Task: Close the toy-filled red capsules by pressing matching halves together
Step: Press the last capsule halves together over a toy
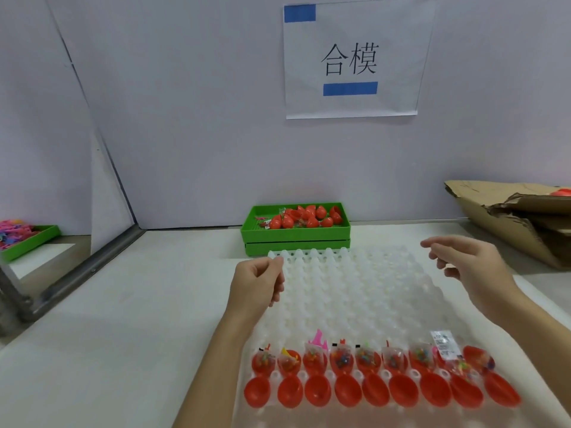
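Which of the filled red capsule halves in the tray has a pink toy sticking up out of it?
The third filled red plastic capsule half from the left in the white moulded tray: a bright pink toy juts well above its rim.

Wall paper sign [355, 60] reads "合模"; other txt unreadable.

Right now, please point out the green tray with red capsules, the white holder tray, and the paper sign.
green tray [296, 235], head view, on its front wall.
white holder tray [355, 291], head view, on its bare middle.
paper sign [398, 35], head view, on blank paper.
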The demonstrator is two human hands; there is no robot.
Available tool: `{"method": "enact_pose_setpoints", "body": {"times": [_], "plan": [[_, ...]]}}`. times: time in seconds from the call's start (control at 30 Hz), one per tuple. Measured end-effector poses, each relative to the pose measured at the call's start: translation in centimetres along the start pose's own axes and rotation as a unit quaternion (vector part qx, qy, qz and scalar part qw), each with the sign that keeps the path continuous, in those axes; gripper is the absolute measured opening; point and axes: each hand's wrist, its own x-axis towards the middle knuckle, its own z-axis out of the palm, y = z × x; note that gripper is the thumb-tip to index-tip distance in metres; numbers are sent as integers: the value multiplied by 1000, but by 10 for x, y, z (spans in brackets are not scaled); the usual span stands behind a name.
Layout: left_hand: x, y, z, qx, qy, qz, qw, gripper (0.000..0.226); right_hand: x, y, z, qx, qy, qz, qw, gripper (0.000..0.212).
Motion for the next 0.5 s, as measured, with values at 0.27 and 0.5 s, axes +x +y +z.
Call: {"method": "enact_pose_setpoints", "body": {"times": [0.27,0.5], "plan": [[0,5,3,4,-16,30,999,46,-17,-81,59,-127,-236,-97,958,15],[-2,10,0,6,32,29,999,48,-41,-123,122,-204,-444,-159,858,13]]}}
